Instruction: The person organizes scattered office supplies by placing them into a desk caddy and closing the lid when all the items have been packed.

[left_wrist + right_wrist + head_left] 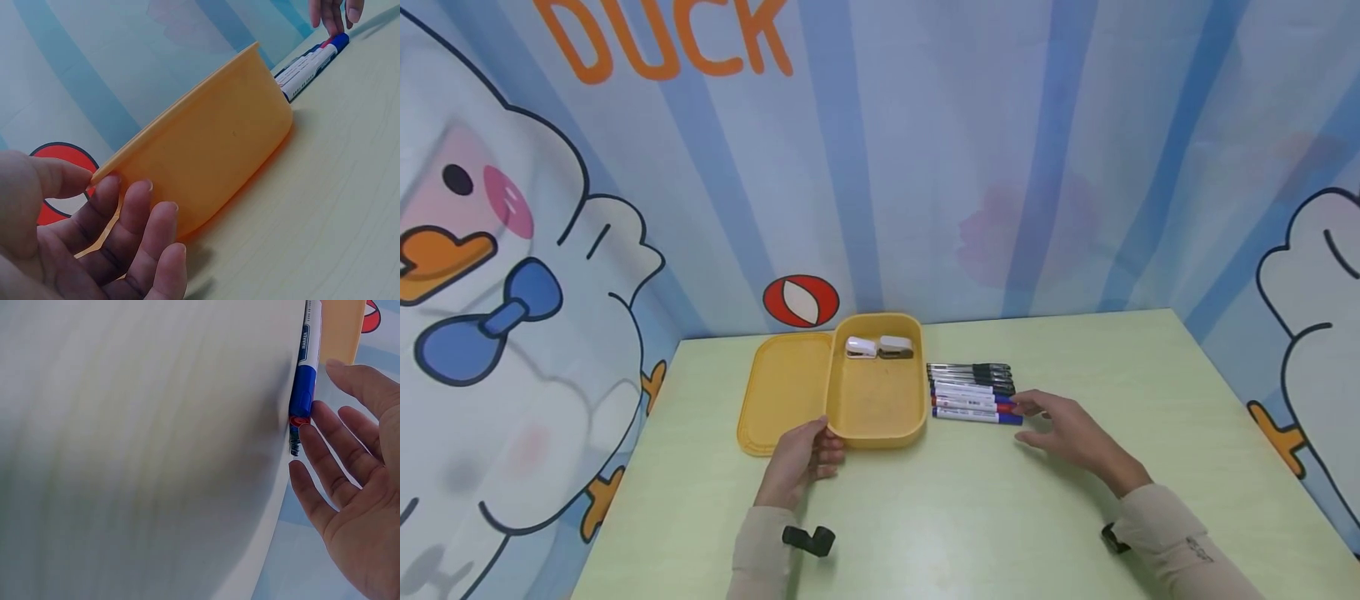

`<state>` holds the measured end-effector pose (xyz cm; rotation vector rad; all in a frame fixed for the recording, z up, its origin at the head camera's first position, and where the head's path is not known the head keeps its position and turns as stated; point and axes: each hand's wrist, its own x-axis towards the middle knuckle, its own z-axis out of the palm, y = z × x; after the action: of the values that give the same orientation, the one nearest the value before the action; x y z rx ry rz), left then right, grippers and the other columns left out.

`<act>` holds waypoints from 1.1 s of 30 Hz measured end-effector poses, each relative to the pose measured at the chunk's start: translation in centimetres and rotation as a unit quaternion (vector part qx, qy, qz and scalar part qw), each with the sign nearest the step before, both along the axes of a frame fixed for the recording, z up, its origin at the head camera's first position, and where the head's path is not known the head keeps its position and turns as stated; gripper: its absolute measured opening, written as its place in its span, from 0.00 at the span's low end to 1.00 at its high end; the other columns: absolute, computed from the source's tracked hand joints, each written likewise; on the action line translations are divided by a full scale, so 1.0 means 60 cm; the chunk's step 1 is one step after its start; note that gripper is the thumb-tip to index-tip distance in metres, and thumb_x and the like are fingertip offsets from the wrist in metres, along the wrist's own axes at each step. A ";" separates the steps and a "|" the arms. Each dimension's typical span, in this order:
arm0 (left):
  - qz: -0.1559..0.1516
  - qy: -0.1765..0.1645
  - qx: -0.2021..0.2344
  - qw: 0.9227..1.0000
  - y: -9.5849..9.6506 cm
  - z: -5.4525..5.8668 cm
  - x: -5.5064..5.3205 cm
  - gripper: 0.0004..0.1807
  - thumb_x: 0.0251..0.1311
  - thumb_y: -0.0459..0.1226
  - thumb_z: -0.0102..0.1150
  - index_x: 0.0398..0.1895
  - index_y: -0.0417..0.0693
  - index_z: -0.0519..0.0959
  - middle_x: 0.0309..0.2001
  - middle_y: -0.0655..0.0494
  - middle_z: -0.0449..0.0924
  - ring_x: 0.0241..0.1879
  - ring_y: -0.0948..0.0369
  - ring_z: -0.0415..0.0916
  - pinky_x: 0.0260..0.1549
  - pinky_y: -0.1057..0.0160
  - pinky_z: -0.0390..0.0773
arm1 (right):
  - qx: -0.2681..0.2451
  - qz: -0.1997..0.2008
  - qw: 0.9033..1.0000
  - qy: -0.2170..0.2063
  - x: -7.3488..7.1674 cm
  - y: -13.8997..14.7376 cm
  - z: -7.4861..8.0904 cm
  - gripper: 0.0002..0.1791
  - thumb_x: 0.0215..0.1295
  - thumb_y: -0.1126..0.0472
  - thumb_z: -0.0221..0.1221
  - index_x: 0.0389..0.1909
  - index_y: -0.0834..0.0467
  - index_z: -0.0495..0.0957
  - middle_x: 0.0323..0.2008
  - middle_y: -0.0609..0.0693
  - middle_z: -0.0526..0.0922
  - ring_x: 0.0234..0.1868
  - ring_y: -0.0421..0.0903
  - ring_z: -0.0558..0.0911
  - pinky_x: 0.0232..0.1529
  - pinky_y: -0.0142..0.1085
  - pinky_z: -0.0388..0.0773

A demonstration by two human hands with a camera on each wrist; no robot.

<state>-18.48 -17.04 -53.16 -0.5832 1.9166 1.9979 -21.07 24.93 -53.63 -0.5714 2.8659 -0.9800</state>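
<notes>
yellow box (876,408), lid (784,392) off at its left — two staplers (893,347) lie inside; markers (973,403) and pens (953,372) lie outside, just right of it on the desk (962,517), with its wall between. left hand (801,458) pinches the rim; right hand (1071,433), loose and grasping nothing, is at the marker caps — contact unclear.

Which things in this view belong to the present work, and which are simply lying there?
Likely in the work:
- yellow box, pinched by left hand
- markers, near right hand
- pens
- staplers inside the box

Perhaps just lying there:
- yellow lid
</notes>
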 end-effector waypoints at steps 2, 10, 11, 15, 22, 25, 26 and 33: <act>0.001 0.001 -0.003 1.000 0.001 0.001 -0.002 0.20 0.68 0.51 0.49 0.42 0.43 0.77 0.34 0.52 0.82 0.33 0.56 0.81 0.32 0.58 0.80 | -0.001 -0.004 1.000 -0.001 0.000 0.000 0.000 0.29 0.54 0.56 0.69 0.58 0.55 0.73 0.49 0.48 0.83 0.51 0.51 0.80 0.53 0.51 0.75; 0.002 0.003 -0.010 1.000 0.006 0.001 -0.008 0.21 0.67 0.51 0.50 0.42 0.41 0.77 0.34 0.51 0.82 0.32 0.56 0.81 0.31 0.59 0.80 | -0.007 -0.016 1.000 -0.018 0.001 0.001 -0.003 0.23 0.56 0.56 0.68 0.54 0.50 0.77 0.50 0.47 0.82 0.53 0.49 0.79 0.55 0.51 0.74; 0.002 0.004 -0.010 1.000 0.006 0.000 -0.009 0.21 0.67 0.51 0.50 0.42 0.41 0.77 0.34 0.51 0.82 0.32 0.56 0.81 0.31 0.59 0.80 | -0.008 -0.015 1.000 -0.017 0.001 0.002 -0.003 0.23 0.56 0.56 0.68 0.54 0.50 0.77 0.49 0.47 0.82 0.53 0.49 0.79 0.54 0.51 0.74; 0.004 0.003 -0.014 1.000 0.006 -0.004 -0.011 0.21 0.67 0.51 0.51 0.40 0.41 0.77 0.33 0.51 0.83 0.31 0.57 0.82 0.30 0.58 0.80 | -0.008 -0.012 1.000 -0.011 0.003 0.003 -0.005 0.21 0.58 0.57 0.67 0.53 0.51 0.78 0.49 0.47 0.82 0.52 0.49 0.80 0.53 0.50 0.75; 0.010 -0.004 -0.016 1.000 0.005 -0.007 -0.005 0.20 0.67 0.51 0.50 0.40 0.41 0.77 0.33 0.50 0.83 0.31 0.56 0.82 0.30 0.58 0.81 | 0.012 -0.016 1.000 0.020 0.002 -0.002 -0.007 0.18 0.57 0.59 0.67 0.50 0.52 0.80 0.46 0.47 0.83 0.49 0.48 0.81 0.51 0.49 0.76; 0.013 -0.007 -0.018 1.000 0.004 -0.007 -0.002 0.20 0.67 0.51 0.50 0.40 0.42 0.77 0.33 0.51 0.83 0.32 0.56 0.82 0.30 0.58 0.81 | 0.012 -0.014 1.000 0.023 0.001 -0.004 -0.006 0.17 0.57 0.61 0.67 0.48 0.53 0.81 0.44 0.47 0.84 0.47 0.48 0.82 0.50 0.48 0.77; 0.014 -0.007 -0.019 1.000 0.004 -0.007 -0.002 0.20 0.67 0.51 0.50 0.40 0.42 0.77 0.33 0.51 0.83 0.32 0.56 0.82 0.30 0.58 0.81 | 0.012 -0.015 1.000 0.022 0.001 -0.005 -0.005 0.17 0.56 0.61 0.67 0.48 0.53 0.81 0.44 0.47 0.84 0.47 0.48 0.82 0.49 0.47 0.77; 0.009 0.002 -0.023 1.000 0.004 -0.005 -0.006 0.20 0.67 0.51 0.50 0.39 0.42 0.77 0.34 0.51 0.82 0.32 0.55 0.82 0.30 0.58 0.81 | 0.022 -0.032 0.999 0.003 -0.001 -0.008 0.001 0.15 0.56 0.61 0.67 0.45 0.54 0.81 0.43 0.48 0.84 0.46 0.47 0.82 0.49 0.46 0.78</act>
<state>-18.82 -16.81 -53.48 -0.6109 1.9706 1.9718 -21.14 24.47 -53.59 -0.4836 2.9200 -0.9224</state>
